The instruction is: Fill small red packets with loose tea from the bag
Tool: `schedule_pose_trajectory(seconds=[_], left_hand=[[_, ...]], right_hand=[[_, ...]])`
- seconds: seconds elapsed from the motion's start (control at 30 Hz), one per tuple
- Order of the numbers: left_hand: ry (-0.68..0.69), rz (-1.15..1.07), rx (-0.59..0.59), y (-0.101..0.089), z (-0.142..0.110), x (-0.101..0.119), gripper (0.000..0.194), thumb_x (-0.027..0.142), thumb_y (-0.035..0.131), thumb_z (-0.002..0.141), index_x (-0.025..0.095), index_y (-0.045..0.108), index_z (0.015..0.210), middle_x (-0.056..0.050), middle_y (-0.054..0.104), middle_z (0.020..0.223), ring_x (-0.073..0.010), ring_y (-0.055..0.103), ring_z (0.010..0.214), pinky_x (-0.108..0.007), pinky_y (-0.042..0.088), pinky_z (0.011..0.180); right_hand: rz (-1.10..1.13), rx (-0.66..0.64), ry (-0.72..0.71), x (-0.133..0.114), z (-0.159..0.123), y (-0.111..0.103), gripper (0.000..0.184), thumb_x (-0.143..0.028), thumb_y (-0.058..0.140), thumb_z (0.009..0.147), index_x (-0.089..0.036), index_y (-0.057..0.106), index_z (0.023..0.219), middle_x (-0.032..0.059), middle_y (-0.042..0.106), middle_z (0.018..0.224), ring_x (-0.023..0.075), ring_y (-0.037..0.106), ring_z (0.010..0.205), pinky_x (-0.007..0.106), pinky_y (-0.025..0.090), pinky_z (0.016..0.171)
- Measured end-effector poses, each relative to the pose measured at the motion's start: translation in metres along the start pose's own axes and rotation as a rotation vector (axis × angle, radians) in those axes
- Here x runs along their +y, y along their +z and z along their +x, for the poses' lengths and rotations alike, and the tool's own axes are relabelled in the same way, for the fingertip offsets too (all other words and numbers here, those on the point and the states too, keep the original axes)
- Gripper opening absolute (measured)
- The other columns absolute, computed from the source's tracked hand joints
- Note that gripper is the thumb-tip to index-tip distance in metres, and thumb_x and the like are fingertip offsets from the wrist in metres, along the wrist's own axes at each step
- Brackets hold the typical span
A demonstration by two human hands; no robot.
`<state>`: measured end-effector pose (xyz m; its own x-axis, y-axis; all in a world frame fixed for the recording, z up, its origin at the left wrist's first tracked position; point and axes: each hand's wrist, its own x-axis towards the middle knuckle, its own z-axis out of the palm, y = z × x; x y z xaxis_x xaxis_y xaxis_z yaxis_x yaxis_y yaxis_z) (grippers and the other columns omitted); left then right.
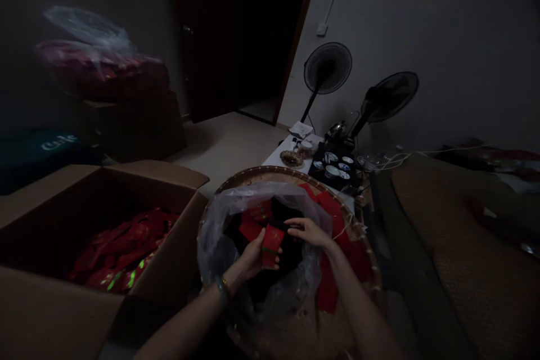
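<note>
My left hand (253, 254), with a green bangle at the wrist, is closed around a small red packet (273, 239) with a green band across it. My right hand (310, 231) is just right of the packet, fingers stretched out over dark contents and apart from the packet. Both hands are over an opened clear plastic bag (215, 230), which holds black material and more red pieces (252, 225). The bag lies in a round woven bamboo tray (236, 178). Flat red sheets (328, 287) lie along the tray's right side.
At left stands an open cardboard box (158, 275) with many red packets (126, 236). Behind it, a filled plastic bag (109, 67) tops another box. Ahead are a tea tray (329, 171) with cups and two standing fans (328, 67). A woven mat (468, 247) is at right.
</note>
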<state>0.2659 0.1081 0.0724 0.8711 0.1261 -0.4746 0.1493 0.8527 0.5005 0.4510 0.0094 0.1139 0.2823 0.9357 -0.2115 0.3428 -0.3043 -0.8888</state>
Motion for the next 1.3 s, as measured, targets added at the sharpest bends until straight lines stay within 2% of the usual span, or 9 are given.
schedule_pose_trajectory(seconds=[0.13,0.37,0.53,0.67,0.8,0.9,1.0,1.17,1.3], left_hand=[[-0.013,0.0,0.021,-0.002,0.0,-0.002,0.06,0.063,0.035,0.082,0.009,0.055,0.101,-0.008,0.063,0.074,-0.017,0.06,0.052,-0.031,0.05,0.05],[-0.011,0.008,0.006,-0.001,0.0,-0.002,0.057,0.06,0.033,0.084,0.01,0.056,0.1,-0.008,0.063,0.076,-0.0173,0.06,0.054,-0.032,0.051,0.051],[-0.022,0.01,0.019,-0.002,-0.001,0.001,0.058,0.06,0.033,0.084,0.01,0.055,0.101,-0.009,0.063,0.076,-0.0163,0.059,0.053,-0.03,0.05,0.051],[-0.025,-0.021,0.022,-0.008,-0.002,0.002,0.06,0.063,0.04,0.08,0.009,0.055,0.1,-0.008,0.064,0.076,-0.0156,0.059,0.053,-0.029,0.049,0.051],[-0.03,-0.095,-0.028,-0.013,-0.005,0.002,0.058,0.061,0.039,0.081,0.009,0.056,0.1,-0.009,0.065,0.079,-0.0166,0.06,0.056,-0.03,0.05,0.053],[-0.046,-0.126,-0.046,-0.012,-0.008,0.003,0.057,0.06,0.036,0.083,0.009,0.057,0.098,-0.01,0.065,0.08,-0.0178,0.061,0.058,-0.03,0.05,0.053],[-0.058,-0.12,-0.037,-0.009,-0.01,0.003,0.057,0.058,0.034,0.085,0.008,0.057,0.098,-0.011,0.066,0.082,-0.018,0.062,0.058,-0.03,0.051,0.052],[-0.087,-0.065,-0.06,-0.007,-0.01,0.0,0.056,0.057,0.034,0.085,0.008,0.057,0.102,-0.012,0.066,0.08,-0.018,0.062,0.057,-0.03,0.05,0.052],[-0.104,-0.019,-0.087,-0.008,-0.012,-0.002,0.057,0.058,0.039,0.083,0.009,0.056,0.106,-0.012,0.067,0.079,-0.0179,0.062,0.055,-0.031,0.05,0.053]], right_hand=[[0.026,0.024,0.02,0.003,-0.001,-0.005,0.052,-0.047,0.06,0.071,-0.012,0.059,0.11,0.0066,0.067,0.085,0.013,0.058,0.061,0.025,0.045,0.054],[-0.04,0.089,-0.063,0.0,0.001,0.007,0.038,-0.04,0.063,0.069,-0.015,0.065,0.098,0.0085,0.067,0.097,0.0231,0.06,0.09,0.036,0.047,0.08],[0.011,0.063,-0.056,0.005,0.0,0.005,0.043,-0.04,0.064,0.069,-0.015,0.063,0.104,0.0082,0.066,0.1,0.0216,0.061,0.088,0.032,0.049,0.073],[0.035,0.161,0.005,0.027,-0.002,0.001,0.048,-0.042,0.06,0.072,-0.014,0.057,0.11,0.0078,0.066,0.093,0.0187,0.062,0.078,0.029,0.049,0.062],[-0.224,0.348,0.04,0.055,-0.006,0.008,0.04,-0.035,0.057,0.075,-0.016,0.055,0.111,0.0098,0.064,0.102,0.022,0.061,0.094,0.034,0.047,0.078],[-0.474,0.365,0.078,0.062,-0.01,0.018,0.045,-0.026,0.059,0.074,-0.013,0.053,0.116,0.0142,0.063,0.107,0.0254,0.059,0.099,0.037,0.044,0.085],[-0.529,0.415,0.024,0.049,-0.008,0.029,0.037,-0.025,0.056,0.077,-0.011,0.058,0.111,0.0154,0.063,0.107,0.0256,0.058,0.099,0.037,0.042,0.087],[-0.231,0.472,-0.175,0.005,0.006,0.048,0.031,-0.039,0.046,0.084,-0.019,0.064,0.1,0.0069,0.066,0.093,0.0177,0.061,0.081,0.029,0.047,0.073],[-0.205,0.478,-0.249,-0.014,0.017,0.063,0.023,-0.038,0.056,0.077,-0.018,0.065,0.069,0.003,0.062,0.069,0.0153,0.057,0.066,0.025,0.043,0.061]])
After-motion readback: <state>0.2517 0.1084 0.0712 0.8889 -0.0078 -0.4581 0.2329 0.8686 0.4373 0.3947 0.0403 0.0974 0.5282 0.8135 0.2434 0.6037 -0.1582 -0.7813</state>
